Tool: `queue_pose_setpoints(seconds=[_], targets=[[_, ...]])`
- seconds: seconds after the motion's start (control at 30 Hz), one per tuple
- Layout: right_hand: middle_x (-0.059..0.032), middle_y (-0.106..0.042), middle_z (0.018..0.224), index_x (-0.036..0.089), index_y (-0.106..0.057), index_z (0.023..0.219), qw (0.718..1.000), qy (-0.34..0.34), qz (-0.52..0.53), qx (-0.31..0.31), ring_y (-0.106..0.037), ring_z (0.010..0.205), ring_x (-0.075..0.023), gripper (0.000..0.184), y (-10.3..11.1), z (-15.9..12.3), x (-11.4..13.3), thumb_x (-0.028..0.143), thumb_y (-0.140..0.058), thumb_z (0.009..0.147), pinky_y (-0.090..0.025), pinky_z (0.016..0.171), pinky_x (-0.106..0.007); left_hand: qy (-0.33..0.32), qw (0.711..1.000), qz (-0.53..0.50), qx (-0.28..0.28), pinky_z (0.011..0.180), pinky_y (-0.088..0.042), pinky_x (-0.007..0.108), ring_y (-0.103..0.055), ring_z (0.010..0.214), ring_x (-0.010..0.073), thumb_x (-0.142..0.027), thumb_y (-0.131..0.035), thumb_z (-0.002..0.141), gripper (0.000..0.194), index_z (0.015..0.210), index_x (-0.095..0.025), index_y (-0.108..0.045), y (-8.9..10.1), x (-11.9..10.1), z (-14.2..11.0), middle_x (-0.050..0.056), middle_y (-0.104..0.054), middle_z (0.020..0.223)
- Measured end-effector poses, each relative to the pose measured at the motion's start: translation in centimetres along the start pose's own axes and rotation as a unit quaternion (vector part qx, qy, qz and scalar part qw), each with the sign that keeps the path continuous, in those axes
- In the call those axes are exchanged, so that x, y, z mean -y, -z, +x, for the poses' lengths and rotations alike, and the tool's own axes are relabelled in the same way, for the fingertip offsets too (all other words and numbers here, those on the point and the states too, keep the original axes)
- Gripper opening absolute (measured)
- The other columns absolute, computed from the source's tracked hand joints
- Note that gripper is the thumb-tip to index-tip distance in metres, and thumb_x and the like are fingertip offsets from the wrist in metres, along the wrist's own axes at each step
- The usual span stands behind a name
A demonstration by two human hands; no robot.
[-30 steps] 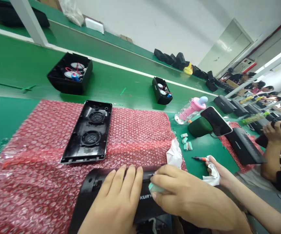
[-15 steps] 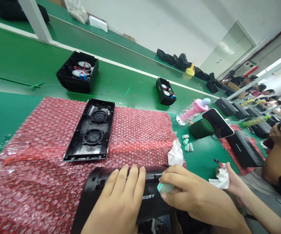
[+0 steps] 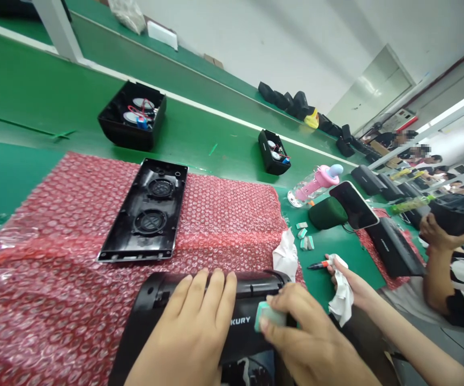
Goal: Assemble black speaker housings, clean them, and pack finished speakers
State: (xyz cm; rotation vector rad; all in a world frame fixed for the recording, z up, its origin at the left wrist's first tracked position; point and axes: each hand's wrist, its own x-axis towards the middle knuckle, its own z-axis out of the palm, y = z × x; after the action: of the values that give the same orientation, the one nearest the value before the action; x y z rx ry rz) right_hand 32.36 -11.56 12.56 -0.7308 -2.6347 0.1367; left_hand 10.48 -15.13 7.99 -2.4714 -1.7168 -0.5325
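Observation:
A black speaker housing (image 3: 244, 343) with white lettering ending in "KURY" lies tilted at the near edge of the red bubble wrap, its underside partly open. Across its front and up to the top edge my left hand (image 3: 194, 321) rests flat, fingers extended and thumb hidden. Pinched between thumb and fingers of my right hand (image 3: 308, 332) is a small mint-green sponge block (image 3: 270, 316), against the housing just right of the lettering. Beyond my left hand, a black speaker panel (image 3: 146, 214) with two round grilles lies on the bubble wrap (image 3: 224, 214).
Open speaker boxes (image 3: 135, 115) with wires sit on the green belt. To the right are crumpled tissue (image 3: 285, 254), small sponge pieces (image 3: 305, 236), a pink bottle (image 3: 314, 185) and a phone (image 3: 354, 203). A co-worker's hand (image 3: 352, 284) holds a pen and tissue; another person lifts a speaker (image 3: 457, 212).
My right hand has shifted slightly down and left with the sponge block. The co-worker's hand has moved left with pen and tissue. Farther right, a raised speaker has come into fuller view.

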Motion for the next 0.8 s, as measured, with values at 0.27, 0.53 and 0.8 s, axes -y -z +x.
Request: queue_pose_setpoints(seconds=[0.27, 0.53, 0.8], targets=[[-0.0095, -0.060, 0.095, 0.015, -0.067, 0.095, 0.985, -0.083, -0.037, -0.144, -0.056, 0.080, -0.0163, 0.021, -2.9, -1.5, 2.8, 0.001, -0.055, 0.086, -0.056, 0.069, -0.030, -0.002, 0.999, -0.012, -0.032, 0.105, -0.033, 0.043, -0.062, 0.112, 0.0290, -0.019, -0.052, 0.060, 0.062, 0.118, -0.012, -0.071, 0.2, -0.1, 0.0, 0.012, -0.071, 0.122], [-0.0094, -0.055, 0.093, 0.013, -0.066, 0.094, 0.966, -0.135, -0.069, -0.211, -0.053, 0.078, -0.0163, 0.021, -4.4, -0.8, 3.4, -0.002, -0.057, 0.082, -0.053, 0.067, -0.029, -0.005, 0.999, -0.017, -0.036, 0.102, -0.034, 0.043, -0.064, 0.109, 0.0294, -0.019, -0.053, 0.055, 0.064, 0.116, -0.010, -0.073, 0.0, 0.1, 0.3, 0.012, -0.072, 0.120], [-0.0091, -0.056, 0.090, 0.014, -0.068, 0.100, 0.960, -0.163, -0.063, -0.219, -0.055, 0.079, -0.0183, 0.025, -4.4, -1.2, 3.0, 0.000, -0.055, 0.084, -0.054, 0.068, -0.031, -0.009, 0.999, -0.020, -0.025, 0.102, -0.035, 0.043, -0.065, 0.108, 0.0287, -0.018, -0.053, 0.055, 0.064, 0.115, -0.011, -0.073, 0.1, 0.3, 0.4, 0.011, -0.072, 0.120]])
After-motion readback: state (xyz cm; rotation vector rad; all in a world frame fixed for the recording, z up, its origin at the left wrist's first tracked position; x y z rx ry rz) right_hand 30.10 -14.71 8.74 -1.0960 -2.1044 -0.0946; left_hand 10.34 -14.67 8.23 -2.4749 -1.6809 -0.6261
